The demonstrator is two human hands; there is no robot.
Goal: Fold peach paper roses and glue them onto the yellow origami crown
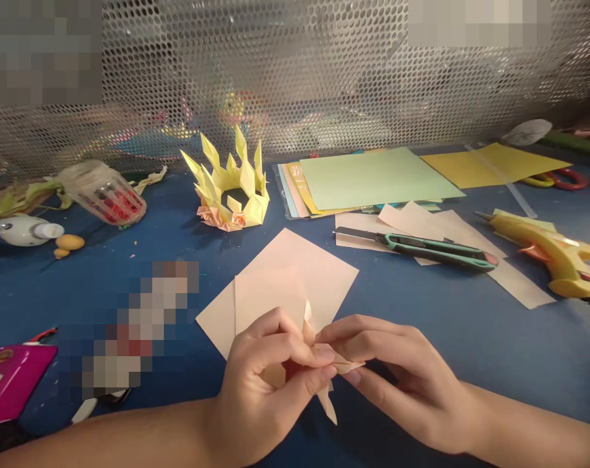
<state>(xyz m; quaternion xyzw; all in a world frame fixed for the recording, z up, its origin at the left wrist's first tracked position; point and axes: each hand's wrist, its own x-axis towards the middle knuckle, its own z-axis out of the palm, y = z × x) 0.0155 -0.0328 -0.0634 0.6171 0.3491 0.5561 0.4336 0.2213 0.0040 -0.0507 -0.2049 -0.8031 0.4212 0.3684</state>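
Between my two hands is a small folded piece of peach paper (330,404), with narrow pointed flaps sticking out above and below. My left hand (270,383) pinches its middle between thumb and fingers. From the other side, my right hand (397,377) grips a pointed flap, thumb below and fingers on top. The fingers hide much of the folds. Behind the hands, square sheets of peach paper (285,253) lie overlapping on the blue table (178,221).
A yellow paper crown (249,211) stands at the back, left of a stack of coloured paper (373,179). At right are a utility knife (436,250) on paper strips, a yellow glue gun (543,244) and scissors (568,179). A plastic jar (102,192) lies at left.
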